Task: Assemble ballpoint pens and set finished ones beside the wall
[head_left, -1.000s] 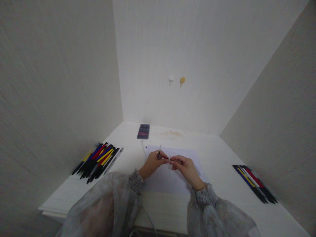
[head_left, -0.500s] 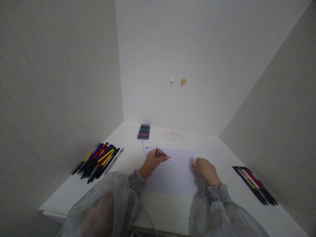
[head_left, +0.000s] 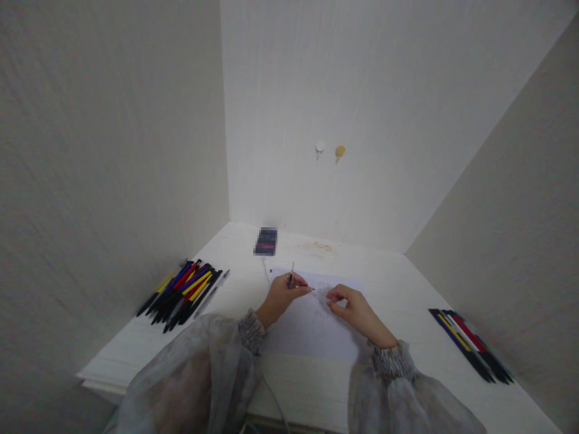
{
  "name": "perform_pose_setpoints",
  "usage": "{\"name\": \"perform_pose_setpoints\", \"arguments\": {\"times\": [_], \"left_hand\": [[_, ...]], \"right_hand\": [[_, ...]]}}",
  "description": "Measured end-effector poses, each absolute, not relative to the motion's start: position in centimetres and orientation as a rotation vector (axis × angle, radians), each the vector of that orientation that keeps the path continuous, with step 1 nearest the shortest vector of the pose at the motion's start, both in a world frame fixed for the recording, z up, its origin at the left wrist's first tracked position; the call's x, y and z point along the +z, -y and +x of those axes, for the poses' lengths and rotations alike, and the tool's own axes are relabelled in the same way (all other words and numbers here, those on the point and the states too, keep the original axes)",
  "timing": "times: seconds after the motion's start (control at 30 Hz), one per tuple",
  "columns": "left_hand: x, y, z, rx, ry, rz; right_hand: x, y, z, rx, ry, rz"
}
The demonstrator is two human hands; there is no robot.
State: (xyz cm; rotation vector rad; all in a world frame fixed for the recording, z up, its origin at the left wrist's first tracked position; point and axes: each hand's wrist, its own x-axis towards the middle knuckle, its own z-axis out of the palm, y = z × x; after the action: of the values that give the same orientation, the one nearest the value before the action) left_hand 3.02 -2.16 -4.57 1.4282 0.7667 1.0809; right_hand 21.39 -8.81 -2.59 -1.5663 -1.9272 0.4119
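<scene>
My left hand (head_left: 280, 296) is closed around a thin dark pen (head_left: 291, 276) whose upper end sticks up above the fingers; a slim dark tip pokes out to the right over the white sheet of paper (head_left: 316, 325). My right hand (head_left: 353, 310) hovers over the same sheet just right of that tip, fingers curled in a pinch; I cannot make out anything in them. Faint scribbles mark the paper between the hands.
A heap of black, red, yellow and blue pens (head_left: 185, 292) lies at the left of the white table (head_left: 407, 283). A smaller row of pens (head_left: 470, 345) lies at the right edge. A dark blurred object (head_left: 266, 241) sits near the back wall. Walls close in on three sides.
My right hand left the pen tip, rested flat at the paper's right side, then came back toward the tip with fingers curled. My left hand kept hold of the pen.
</scene>
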Motion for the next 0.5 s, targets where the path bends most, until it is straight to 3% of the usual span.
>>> {"name": "perform_pose_setpoints", "arguments": {"times": [0.5], "left_hand": [[-5.02,2.37,2.82,0.975,-0.784,1.815]], "right_hand": [[-2.22,9.16,20.36,0.417,2.014,-1.460]]}}
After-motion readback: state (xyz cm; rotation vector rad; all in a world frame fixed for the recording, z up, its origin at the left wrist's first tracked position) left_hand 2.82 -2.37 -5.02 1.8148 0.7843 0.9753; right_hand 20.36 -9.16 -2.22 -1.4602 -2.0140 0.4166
